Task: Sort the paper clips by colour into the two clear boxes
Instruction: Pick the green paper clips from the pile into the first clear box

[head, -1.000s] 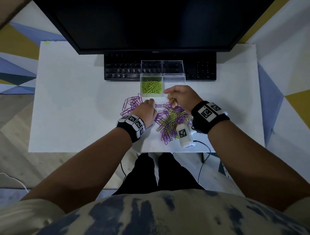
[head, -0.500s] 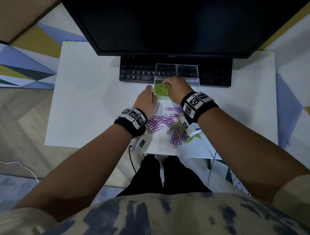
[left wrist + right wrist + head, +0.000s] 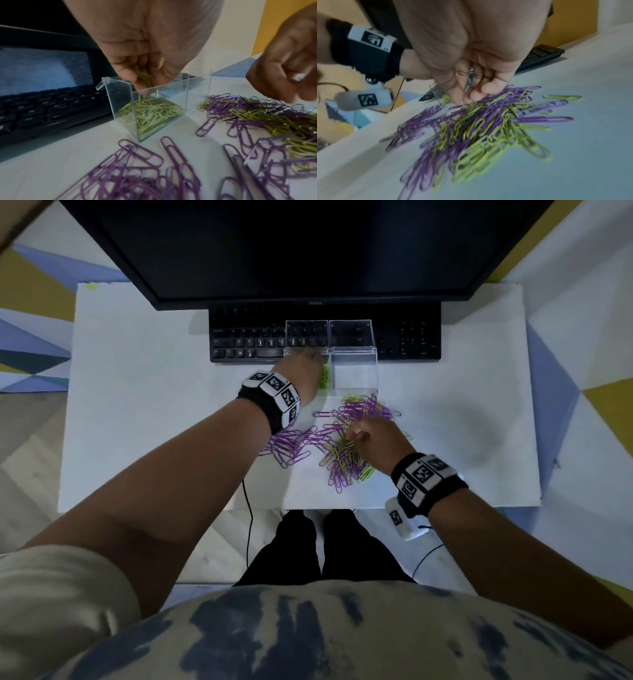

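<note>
The left hand (image 3: 145, 44) hangs over the open top of the left clear box (image 3: 147, 108), its fingers (image 3: 126, 73) bunched together and pinching a few green clips (image 3: 145, 79) just above the box's rim. That box already holds a bed of green paper clips (image 3: 150, 113) and stands on the white tabletop (image 3: 154, 405) right in front of the black keyboard (image 3: 246, 344). Touching its right side stands the right clear box (image 3: 354, 371), which appears to hold no clips; both boxes have their clear lids tipped back over the keys. The right hand (image 3: 376, 440) is low over the mixed pile of purple and green paper clips (image 3: 479, 128) nearer the person, its fingers (image 3: 458, 94) curled with thumb and fingertips drawn together at the top of the pile; the blur makes it impossible to tell whether a clip is actually caught between them. A looser spread of purple clips (image 3: 137, 169) lies on the tabletop to the left of the pile, below the left wrist. A single green clip (image 3: 563, 97) lies apart on the right. Behind the keyboard a dark monitor (image 3: 308, 244) overhangs the tabletop.
</note>
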`<action>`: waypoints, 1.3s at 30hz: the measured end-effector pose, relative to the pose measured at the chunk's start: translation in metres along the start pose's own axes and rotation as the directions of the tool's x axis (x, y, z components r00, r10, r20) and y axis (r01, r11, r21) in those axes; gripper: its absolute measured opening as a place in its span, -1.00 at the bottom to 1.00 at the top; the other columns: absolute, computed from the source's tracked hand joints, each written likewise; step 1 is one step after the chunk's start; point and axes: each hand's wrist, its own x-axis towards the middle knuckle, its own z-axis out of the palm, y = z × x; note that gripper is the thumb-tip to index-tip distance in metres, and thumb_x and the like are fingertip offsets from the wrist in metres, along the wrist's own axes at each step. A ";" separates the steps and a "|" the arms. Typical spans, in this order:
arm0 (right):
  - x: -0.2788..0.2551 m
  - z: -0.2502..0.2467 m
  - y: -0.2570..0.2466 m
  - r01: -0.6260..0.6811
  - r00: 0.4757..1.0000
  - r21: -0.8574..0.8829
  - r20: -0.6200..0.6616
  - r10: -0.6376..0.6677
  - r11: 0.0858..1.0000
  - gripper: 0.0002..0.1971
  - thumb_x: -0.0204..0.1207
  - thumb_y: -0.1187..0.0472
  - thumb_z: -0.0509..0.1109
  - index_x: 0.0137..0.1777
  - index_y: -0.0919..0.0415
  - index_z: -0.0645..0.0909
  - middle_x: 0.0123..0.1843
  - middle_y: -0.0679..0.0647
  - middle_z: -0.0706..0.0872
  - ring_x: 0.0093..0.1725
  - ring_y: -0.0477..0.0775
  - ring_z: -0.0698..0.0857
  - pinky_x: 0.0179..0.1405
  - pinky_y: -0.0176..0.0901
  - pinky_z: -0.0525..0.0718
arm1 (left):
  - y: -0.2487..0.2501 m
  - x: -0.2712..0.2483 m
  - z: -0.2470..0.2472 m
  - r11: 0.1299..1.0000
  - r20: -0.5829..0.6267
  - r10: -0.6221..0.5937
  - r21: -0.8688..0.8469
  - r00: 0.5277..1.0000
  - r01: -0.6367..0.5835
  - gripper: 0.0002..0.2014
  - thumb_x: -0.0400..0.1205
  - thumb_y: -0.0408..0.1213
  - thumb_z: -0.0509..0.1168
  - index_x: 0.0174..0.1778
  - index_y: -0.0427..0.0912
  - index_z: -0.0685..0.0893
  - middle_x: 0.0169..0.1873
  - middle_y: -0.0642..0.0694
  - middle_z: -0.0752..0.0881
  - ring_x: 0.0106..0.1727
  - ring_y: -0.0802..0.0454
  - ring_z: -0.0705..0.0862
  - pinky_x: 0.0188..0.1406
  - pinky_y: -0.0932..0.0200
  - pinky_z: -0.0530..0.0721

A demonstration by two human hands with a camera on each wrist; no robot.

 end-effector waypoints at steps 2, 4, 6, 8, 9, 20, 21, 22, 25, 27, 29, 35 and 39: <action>-0.005 0.008 0.007 0.022 0.999 -0.091 0.038 -0.018 0.996 -0.84 0.47 0.38 0.35 -0.04 0.19 0.72 -0.11 0.01 0.61 -0.14 0.02 0.62 -0.15 -0.20 0.51 | -0.002 -0.009 0.004 0.998 -0.118 0.037 0.047 0.992 -0.032 -0.54 0.59 -0.45 0.19 0.45 -0.29 0.43 0.44 -0.23 0.46 0.44 -0.25 0.39 0.33 -0.12 0.46; -0.008 0.015 0.009 0.024 0.998 -0.135 0.064 -0.015 0.991 -0.88 0.45 0.34 0.40 -0.05 0.19 0.70 -0.08 0.01 0.58 -0.11 0.08 0.64 -0.12 -0.10 0.60 | -0.003 -0.022 0.014 0.998 -0.250 0.066 0.020 0.966 -0.063 -0.60 0.59 -0.32 0.21 0.37 -0.22 0.51 0.36 -0.17 0.52 0.40 -0.20 0.39 0.34 -0.11 0.44; -0.009 0.019 0.011 0.021 0.997 -0.154 0.078 -0.010 0.988 -0.91 0.45 0.31 0.43 -0.06 0.18 0.67 -0.04 0.05 0.58 -0.06 0.14 0.65 -0.05 -0.01 0.64 | 0.000 -0.039 0.030 0.993 -0.300 0.061 -0.082 0.952 -0.090 -0.72 0.59 -0.24 0.23 0.21 -0.17 0.59 0.20 -0.11 0.58 0.31 -0.12 0.44 0.31 -0.05 0.50; -0.007 0.019 0.013 0.003 0.998 -0.170 0.058 0.008 0.986 -0.91 0.46 0.30 0.41 -0.06 0.19 0.66 0.01 0.10 0.61 -0.02 0.16 0.64 -0.02 0.01 0.63 | 0.005 -0.054 0.051 0.980 -0.217 0.092 -0.152 0.972 -0.127 -0.82 0.60 -0.21 0.26 0.08 -0.12 0.62 0.07 -0.03 0.60 0.20 -0.03 0.48 0.25 0.03 0.56; -0.005 0.017 0.014 -0.018 0.999 -0.171 0.042 0.025 0.985 -0.91 0.46 0.30 0.39 -0.05 0.20 0.66 0.02 0.12 0.62 -0.01 0.16 0.64 -0.01 0.00 0.63 | 0.006 -0.059 0.062 0.975 -0.165 0.118 -0.168 0.979 -0.146 -0.85 0.60 -0.22 0.28 0.05 -0.11 0.64 0.02 -0.02 0.62 0.15 0.00 0.50 0.23 0.04 0.58; 0.005 0.028 -0.004 -0.014 0.998 -0.166 0.053 0.023 0.986 -0.95 0.45 0.29 0.38 -0.13 0.18 0.66 -0.05 0.10 0.59 -0.07 0.20 0.65 -0.05 -0.06 0.62 | -0.020 -0.069 0.093 0.958 -0.125 -0.044 -0.287 0.991 0.006 -0.82 0.60 -0.31 0.25 0.08 -0.22 0.65 0.07 -0.17 0.65 0.19 -0.15 0.52 0.18 -0.07 0.57; 0.006 0.027 -0.003 -0.025 0.999 -0.169 0.043 0.033 0.985 -0.93 0.46 0.30 0.36 -0.12 0.19 0.67 -0.04 0.11 0.60 -0.07 0.20 0.65 -0.07 -0.09 0.60 | -0.022 -0.069 0.092 0.956 -0.129 -0.066 -0.291 0.989 0.026 -0.81 0.60 -0.31 0.24 0.10 -0.22 0.64 0.08 -0.17 0.64 0.20 -0.15 0.51 0.20 -0.08 0.57; 0.007 0.025 -0.003 -0.041 0.999 -0.171 0.028 0.047 0.984 -0.91 0.48 0.30 0.33 -0.10 0.21 0.67 -0.02 0.13 0.61 -0.06 0.20 0.65 -0.08 -0.11 0.59 | -0.023 -0.070 0.091 0.954 -0.138 -0.081 -0.296 0.987 0.037 -0.81 0.59 -0.31 0.24 0.10 -0.23 0.64 0.09 -0.17 0.64 0.21 -0.15 0.51 0.20 -0.09 0.58; 0.009 0.018 -0.004 -0.074 0.997 -0.173 -0.020 0.071 0.982 -0.86 0.50 0.29 0.30 -0.05 0.23 0.69 0.02 0.17 0.64 -0.05 0.19 0.66 -0.03 -0.09 0.62 | -0.015 -0.072 0.089 0.956 -0.179 -0.050 -0.294 0.983 -0.005 -0.83 0.56 -0.25 0.27 -0.01 -0.23 0.64 0.01 -0.16 0.64 0.13 -0.14 0.53 0.16 -0.07 0.58; 0.010 0.020 -0.006 -0.067 0.998 -0.195 -0.033 0.062 0.978 -0.89 0.48 0.27 0.31 -0.11 0.22 0.68 -0.01 0.17 0.65 -0.06 0.21 0.67 -0.01 -0.02 0.66 | -0.001 -0.073 0.091 0.962 -0.144 0.013 -0.268 0.989 -0.052 -0.82 0.55 -0.15 0.30 -0.05 -0.19 0.61 -0.01 -0.11 0.62 0.11 -0.09 0.52 0.20 -0.02 0.55; 0.010 0.025 -0.010 -0.076 0.997 -0.221 -0.031 0.071 0.972 -0.92 0.43 0.22 0.36 -0.17 0.21 0.66 -0.02 0.18 0.65 -0.04 0.23 0.66 0.01 0.06 0.68 | 0.012 -0.074 0.097 0.967 -0.095 0.054 -0.243 0.994 -0.076 -0.76 0.55 -0.10 0.31 0.01 -0.17 0.61 0.07 -0.10 0.60 0.18 -0.08 0.51 0.27 0.00 0.53; 0.009 0.039 -0.013 -0.102 0.995 -0.332 -0.056 0.089 0.938 -0.71 0.45 0.09 0.45 -0.05 0.35 0.64 0.07 0.27 0.64 0.14 0.28 0.62 0.05 0.03 0.66 | 0.016 -0.071 0.105 0.964 -0.088 0.009 -0.263 0.996 -0.032 -0.75 0.61 -0.22 0.27 0.11 -0.29 0.60 0.15 -0.20 0.59 0.24 -0.17 0.50 0.28 -0.03 0.51; 0.012 0.043 -0.018 -0.105 0.994 -0.321 -0.042 0.097 0.941 -0.75 0.44 0.16 0.41 0.02 0.32 0.64 0.15 0.21 0.59 0.25 0.26 0.55 0.13 0.03 0.64 | 0.011 -0.068 0.106 0.958 -0.062 0.007 -0.286 0.998 -0.024 -0.78 0.62 -0.28 0.19 0.11 -0.27 0.61 0.13 -0.22 0.60 0.24 -0.18 0.50 0.26 -0.07 0.52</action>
